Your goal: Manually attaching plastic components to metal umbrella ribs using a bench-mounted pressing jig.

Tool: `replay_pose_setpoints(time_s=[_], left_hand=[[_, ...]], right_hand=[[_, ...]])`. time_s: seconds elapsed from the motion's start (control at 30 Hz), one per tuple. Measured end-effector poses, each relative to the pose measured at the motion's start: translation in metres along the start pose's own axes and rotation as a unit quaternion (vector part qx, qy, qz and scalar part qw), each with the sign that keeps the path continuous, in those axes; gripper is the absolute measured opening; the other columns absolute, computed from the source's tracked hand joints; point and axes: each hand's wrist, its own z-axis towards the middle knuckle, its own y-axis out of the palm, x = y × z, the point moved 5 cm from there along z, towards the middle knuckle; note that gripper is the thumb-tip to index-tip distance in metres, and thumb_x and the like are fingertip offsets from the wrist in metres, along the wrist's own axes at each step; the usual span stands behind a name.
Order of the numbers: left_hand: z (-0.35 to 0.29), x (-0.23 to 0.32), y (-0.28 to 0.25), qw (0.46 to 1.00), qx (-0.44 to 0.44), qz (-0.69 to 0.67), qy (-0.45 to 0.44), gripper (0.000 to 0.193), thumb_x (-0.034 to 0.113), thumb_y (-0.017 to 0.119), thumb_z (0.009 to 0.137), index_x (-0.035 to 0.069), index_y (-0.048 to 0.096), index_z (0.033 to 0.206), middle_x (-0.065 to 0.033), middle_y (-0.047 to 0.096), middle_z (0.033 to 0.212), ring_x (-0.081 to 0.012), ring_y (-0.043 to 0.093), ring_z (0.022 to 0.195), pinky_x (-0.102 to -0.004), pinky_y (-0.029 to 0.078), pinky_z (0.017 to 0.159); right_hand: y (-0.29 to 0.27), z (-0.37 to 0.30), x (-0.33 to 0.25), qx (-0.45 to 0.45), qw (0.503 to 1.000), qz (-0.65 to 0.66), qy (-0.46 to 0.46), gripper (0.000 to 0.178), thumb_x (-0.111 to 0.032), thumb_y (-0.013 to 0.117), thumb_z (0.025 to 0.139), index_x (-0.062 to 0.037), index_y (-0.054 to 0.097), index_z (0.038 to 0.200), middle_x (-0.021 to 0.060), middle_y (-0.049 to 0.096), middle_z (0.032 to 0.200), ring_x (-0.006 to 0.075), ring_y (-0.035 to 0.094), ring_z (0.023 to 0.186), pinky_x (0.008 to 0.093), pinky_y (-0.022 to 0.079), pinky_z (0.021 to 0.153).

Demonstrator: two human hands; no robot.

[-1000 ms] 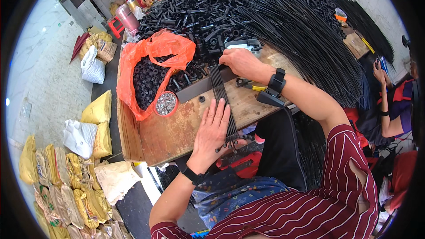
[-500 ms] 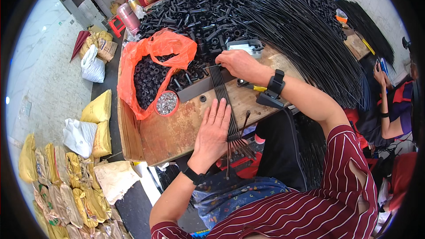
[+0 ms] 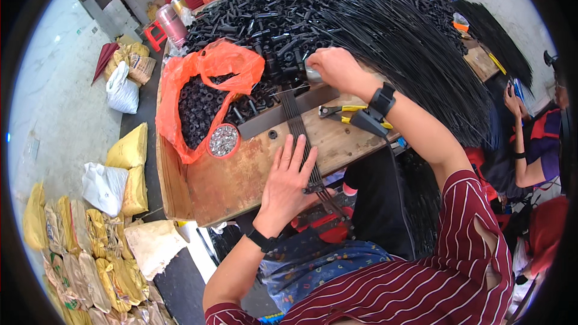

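Observation:
My left hand (image 3: 286, 180) lies flat with its fingers stretched over a row of thin black rods (image 3: 295, 119), pressing them near the table's front edge. The rods rest side by side across a grey metal bar (image 3: 260, 121), their lower ends sticking out past the edge. Over a small clear container (image 3: 312, 76) beyond the bar, my right hand (image 3: 339, 67) has its fingertips bent together. What they pinch, if anything, is hidden. Yellow-handled pliers (image 3: 345, 113) lie on the wood below my right wrist. One small black ring (image 3: 273, 135) sits left of the rods.
An orange plastic bag (image 3: 174, 99) of black nuts and a red-rimmed dish (image 3: 224, 140) of shiny metal bits stand at left. Black parts (image 3: 241, 21) heap across the back; long black rods (image 3: 415, 54) pile at right. Other people sit at the far side and far right.
My right hand has left the rods' far ends and moved up and right to the clear container, covering most of it. The pliers now show more fully. My left hand stays on the rods.

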Motion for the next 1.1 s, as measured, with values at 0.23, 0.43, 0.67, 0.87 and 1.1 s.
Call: replay_pose_setpoints(time_s=[0.23,0.43,0.67,0.87,1.1], left_hand=[[0.000,0.000,-0.003,1.000,0.006,-0.010,0.001,0.084,0.056,0.071,0.069,0.003,0.050,0.131,-0.0253,0.038,0.142,-0.0439,0.029,0.136,-0.0504,0.025,0.111],[-0.001,0.000,-0.004,1.000,-0.003,0.004,0.007,0.085,0.054,0.074,0.068,0.001,0.050,0.129,-0.0256,0.036,0.142,-0.0442,0.027,0.136,-0.0509,0.026,0.111],[0.010,0.008,0.000,1.000,-0.026,0.014,0.009,0.084,0.058,0.067,0.071,0.001,0.049,0.130,-0.0262,0.038,0.141,-0.0438,0.030,0.134,-0.0512,0.026,0.110],[0.001,0.003,0.001,0.999,-0.024,0.036,0.008,0.081,0.054,0.069,0.071,-0.001,0.050,0.128,-0.0262,0.038,0.141,-0.0476,0.031,0.132,-0.0557,0.026,0.108],[0.000,0.003,0.007,0.999,-0.034,0.019,0.009,0.085,0.041,0.078,0.066,0.000,0.045,0.133,-0.0231,0.031,0.147,-0.0444,0.023,0.137,-0.0525,0.023,0.110]], right_hand=[[0.007,0.006,0.054,-0.170,0.981,-0.033,0.090,0.013,-0.014,0.061,0.071,-0.0110,0.072,0.077,0.0126,0.069,0.077,0.0316,0.066,0.075,0.0400,0.053,0.069],[0.016,0.009,0.045,-0.187,0.975,-0.077,0.092,0.013,-0.013,0.060,0.073,-0.0095,0.071,0.078,0.0133,0.069,0.081,0.0321,0.066,0.077,0.0417,0.054,0.069],[0.000,-0.003,0.049,-0.128,0.983,-0.088,0.098,0.012,-0.013,0.060,0.077,-0.0070,0.070,0.080,0.0159,0.069,0.081,0.0322,0.068,0.079,0.0421,0.055,0.067],[0.019,-0.001,0.030,-0.022,0.996,-0.076,0.030,0.009,-0.016,0.065,0.073,-0.0068,0.064,0.074,0.0145,0.066,0.069,0.0319,0.067,0.069,0.0418,0.053,0.059],[0.002,-0.006,0.018,0.063,0.996,-0.052,0.030,0.007,-0.013,0.061,0.070,-0.0063,0.058,0.071,0.0115,0.060,0.062,0.0312,0.062,0.064,0.0427,0.050,0.057]])
